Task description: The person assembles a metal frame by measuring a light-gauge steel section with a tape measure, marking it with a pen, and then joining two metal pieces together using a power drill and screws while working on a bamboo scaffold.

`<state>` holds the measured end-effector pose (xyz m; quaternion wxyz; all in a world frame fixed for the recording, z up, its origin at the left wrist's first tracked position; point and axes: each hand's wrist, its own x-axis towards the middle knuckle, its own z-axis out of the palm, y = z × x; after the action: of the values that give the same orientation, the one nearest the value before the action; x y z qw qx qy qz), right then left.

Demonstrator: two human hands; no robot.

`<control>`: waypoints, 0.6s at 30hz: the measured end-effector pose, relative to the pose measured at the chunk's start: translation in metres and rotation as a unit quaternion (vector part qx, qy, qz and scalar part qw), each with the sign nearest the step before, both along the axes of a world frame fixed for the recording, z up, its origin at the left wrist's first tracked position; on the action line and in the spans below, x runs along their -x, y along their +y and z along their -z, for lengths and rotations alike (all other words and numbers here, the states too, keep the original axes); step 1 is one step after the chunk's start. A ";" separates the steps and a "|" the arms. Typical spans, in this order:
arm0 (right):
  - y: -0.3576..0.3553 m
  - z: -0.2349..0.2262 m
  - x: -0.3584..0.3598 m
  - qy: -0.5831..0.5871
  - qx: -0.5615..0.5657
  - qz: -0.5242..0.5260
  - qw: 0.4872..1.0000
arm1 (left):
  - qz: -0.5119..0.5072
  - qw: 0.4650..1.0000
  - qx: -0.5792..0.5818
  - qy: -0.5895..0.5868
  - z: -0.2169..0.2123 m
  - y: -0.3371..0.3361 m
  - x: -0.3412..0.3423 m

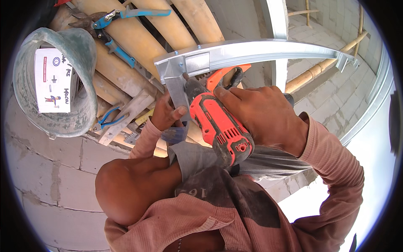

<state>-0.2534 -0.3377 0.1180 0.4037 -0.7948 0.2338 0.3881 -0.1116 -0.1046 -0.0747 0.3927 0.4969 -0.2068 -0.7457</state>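
My right hand [264, 113] is closed around the grip of a red and black cordless drill [220, 126]. The drill's chuck points up and left, with its tip against or close to the corner of a silver metal channel [252, 52]. A shorter metal piece [178, 86] joins that end of the channel and hangs down from it. My left hand [168, 112] grips this hanging piece, thumb in front and some fingers hidden behind it. Just behind the drill lies a tool with an orange and black handle [231, 77], partly covered.
Bamboo poles [172, 23] form the platform. On it lie blue-handled tin snips [119, 52], blue-handled pliers [110, 117] and a wooden piece [130, 113]. A grey-green bucket [27, 94] holding a white printed box [52, 82] stands left. Grey block walls [54, 155] surround the spot.
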 end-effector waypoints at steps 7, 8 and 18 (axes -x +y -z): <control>0.011 -0.003 -0.001 -0.026 0.033 0.012 0.999 | -0.022 0.999 -0.044 0.021 0.009 0.015 0.012; 0.012 -0.003 -0.001 -0.026 0.036 0.007 0.999 | -0.055 0.998 -0.032 0.021 0.009 0.016 0.016; 0.007 -0.002 0.001 -0.009 0.012 -0.014 1.000 | 0.003 1.000 0.001 -0.002 0.001 0.006 0.000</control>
<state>-0.2543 -0.3307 0.1200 0.3913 -0.8061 0.2237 0.3834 -0.1118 -0.0988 -0.0758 0.3905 0.4971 -0.2097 -0.7460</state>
